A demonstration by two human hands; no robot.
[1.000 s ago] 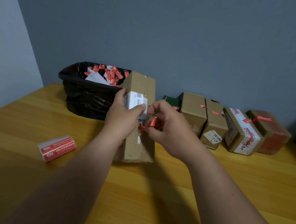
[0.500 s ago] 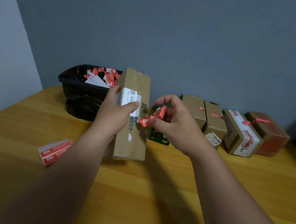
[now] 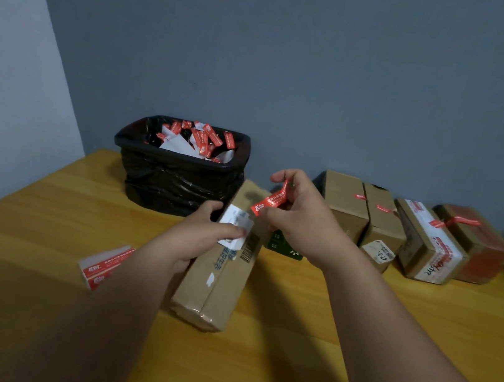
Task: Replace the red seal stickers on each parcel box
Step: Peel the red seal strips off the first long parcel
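Note:
A long brown parcel box (image 3: 221,281) lies on the wooden table (image 3: 286,343), its far end raised. My left hand (image 3: 201,235) grips its left side near a white label, thumb on top. My right hand (image 3: 299,217) pinches a peeled red seal sticker (image 3: 270,201) above the box's far end, apart from the box. A roll of red seal stickers (image 3: 103,266) lies to the left, partly behind my left forearm.
A black-lined bin (image 3: 177,176) holding several discarded red stickers stands at the back. Several more parcel boxes (image 3: 382,230) with red seals line the wall at the right. A dark green box (image 3: 283,248) lies behind my right wrist.
My right hand has pulled the red sticker off the box and lifted it up and to the right. The box's far end has lowered and turned slightly.

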